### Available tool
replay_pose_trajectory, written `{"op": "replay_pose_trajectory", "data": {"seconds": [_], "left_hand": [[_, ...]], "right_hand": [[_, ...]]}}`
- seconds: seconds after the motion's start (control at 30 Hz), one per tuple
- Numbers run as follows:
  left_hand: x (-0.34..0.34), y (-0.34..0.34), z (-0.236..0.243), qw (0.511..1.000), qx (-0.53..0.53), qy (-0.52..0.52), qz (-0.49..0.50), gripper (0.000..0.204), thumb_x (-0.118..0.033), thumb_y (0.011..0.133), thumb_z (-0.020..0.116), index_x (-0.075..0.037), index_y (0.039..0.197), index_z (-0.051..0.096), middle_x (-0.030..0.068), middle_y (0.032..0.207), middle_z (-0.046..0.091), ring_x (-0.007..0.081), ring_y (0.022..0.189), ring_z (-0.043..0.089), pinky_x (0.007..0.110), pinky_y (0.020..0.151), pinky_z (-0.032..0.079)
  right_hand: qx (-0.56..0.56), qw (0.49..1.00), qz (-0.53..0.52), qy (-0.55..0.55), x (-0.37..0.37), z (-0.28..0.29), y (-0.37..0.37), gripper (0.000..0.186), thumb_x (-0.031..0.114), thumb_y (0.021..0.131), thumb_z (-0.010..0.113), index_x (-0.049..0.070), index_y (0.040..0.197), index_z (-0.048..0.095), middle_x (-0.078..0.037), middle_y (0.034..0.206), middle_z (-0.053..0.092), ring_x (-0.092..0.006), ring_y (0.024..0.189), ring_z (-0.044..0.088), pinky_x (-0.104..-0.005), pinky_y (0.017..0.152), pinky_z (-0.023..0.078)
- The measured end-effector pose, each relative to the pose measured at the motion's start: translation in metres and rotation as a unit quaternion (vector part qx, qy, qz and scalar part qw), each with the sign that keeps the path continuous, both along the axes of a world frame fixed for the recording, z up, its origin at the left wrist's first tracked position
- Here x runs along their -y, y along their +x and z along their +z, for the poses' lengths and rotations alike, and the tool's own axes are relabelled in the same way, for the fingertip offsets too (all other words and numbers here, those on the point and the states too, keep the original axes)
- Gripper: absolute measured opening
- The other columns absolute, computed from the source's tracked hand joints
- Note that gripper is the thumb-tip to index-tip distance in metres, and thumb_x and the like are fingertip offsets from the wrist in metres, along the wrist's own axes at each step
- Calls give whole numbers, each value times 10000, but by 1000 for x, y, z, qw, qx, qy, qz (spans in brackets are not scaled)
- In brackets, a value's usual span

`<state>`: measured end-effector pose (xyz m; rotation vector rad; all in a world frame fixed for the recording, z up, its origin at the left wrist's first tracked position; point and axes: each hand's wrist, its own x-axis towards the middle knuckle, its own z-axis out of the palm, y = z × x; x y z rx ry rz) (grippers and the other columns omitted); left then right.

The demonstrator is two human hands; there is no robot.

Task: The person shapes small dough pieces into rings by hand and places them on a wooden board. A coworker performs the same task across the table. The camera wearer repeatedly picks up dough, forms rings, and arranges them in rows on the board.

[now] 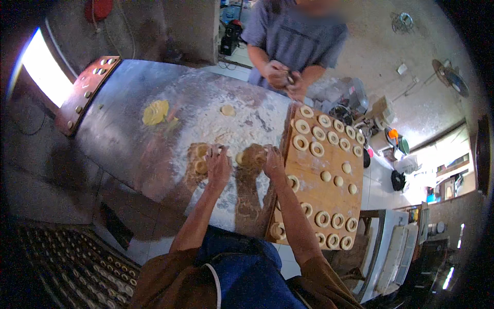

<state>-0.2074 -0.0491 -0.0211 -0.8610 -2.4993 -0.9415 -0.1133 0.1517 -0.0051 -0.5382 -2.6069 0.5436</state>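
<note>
My left hand (219, 166) is on the floured metal table (128, 129), its fingers curled beside two pale dough rounds (200, 166); what lies under the fingertips is unclear. My right hand (274, 164) bends its fingers down near the wooden board's left edge, their contents hidden in shadow. Between my hands lies another dough piece (240, 158), and a small round (227, 110) sits farther up in the flour. The wooden board (324, 195) holds several dough rings (317, 149) and small discs (338, 181). A yellow patch (155, 112) of something soft lies on the left.
A co-worker (296, 46) stands across the table, hands together around a small object. A red board (82, 98) with discs spans the far left end. A tray of many rings (77, 262) is at lower left; containers (350, 98) and a white appliance (391, 257) stand to the right.
</note>
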Motion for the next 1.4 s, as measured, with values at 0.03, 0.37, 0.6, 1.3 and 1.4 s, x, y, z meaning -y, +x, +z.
{"op": "replay_pose_trajectory", "data": {"seconds": [0.03,0.37,0.6,1.3,1.4], "left_hand": [[-5,3,15,1000,12,-9,-4,333,-100,791,644,-69,1120,603,203,1074,615,371,1147,514,544,974,384],[-4,36,32,896,368,181,-173,391,-338,872,677,-53,1137,639,146,1173,642,345,1106,580,430,1000,422],[-4,44,69,887,397,171,-161,361,-338,878,684,-41,1083,680,150,1068,679,310,1026,622,387,901,478],[-56,87,41,656,501,494,-271,234,-105,826,524,-69,1041,437,42,953,435,190,845,484,329,733,427],[-71,104,58,873,318,289,-229,169,-220,925,510,-66,914,441,43,844,435,197,743,493,326,674,417]], "right_hand": [[-3,996,-37,78,-1,-7,-8,167,125,755,698,33,882,641,-170,833,596,-348,938,554,-491,828,447],[-91,958,-45,-268,30,2,26,396,174,656,833,32,897,552,-117,787,636,-252,672,626,-367,635,506],[-162,916,-52,-362,79,46,33,563,40,726,768,28,1173,425,-120,832,647,-196,760,652,-322,692,534],[-294,644,-29,-706,57,66,72,440,401,1008,382,42,871,596,-59,738,588,-157,676,555,-291,598,427],[-95,757,-110,-637,30,55,88,519,467,1009,371,38,879,632,-54,737,583,-154,653,523,-309,584,404]]}}
